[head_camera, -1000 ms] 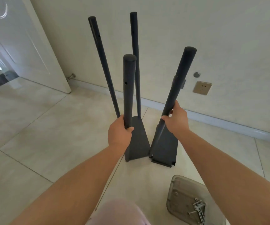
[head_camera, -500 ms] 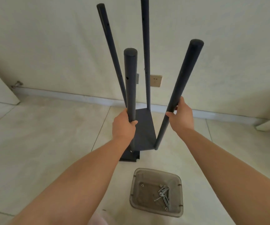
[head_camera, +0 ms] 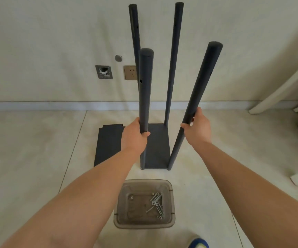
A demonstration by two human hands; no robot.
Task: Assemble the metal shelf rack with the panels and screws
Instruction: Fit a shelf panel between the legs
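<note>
Rack: four dark posts stand up from the bottom panel [head_camera: 158, 145] on the tiled floor [head_camera: 28, 149]; the landmark for all below
My left hand [head_camera: 135, 136]: wrapped round the near-left post [head_camera: 145, 90], low on it
My right hand [head_camera: 197, 127]: gripping the near-right post [head_camera: 196, 104], which leans right at its top
Spare panel [head_camera: 108, 144]: flat on the floor just left of the rack
Tray [head_camera: 144, 224]: nearer me than the rack; screws [head_camera: 156, 203] lie loose in its right side
</note>
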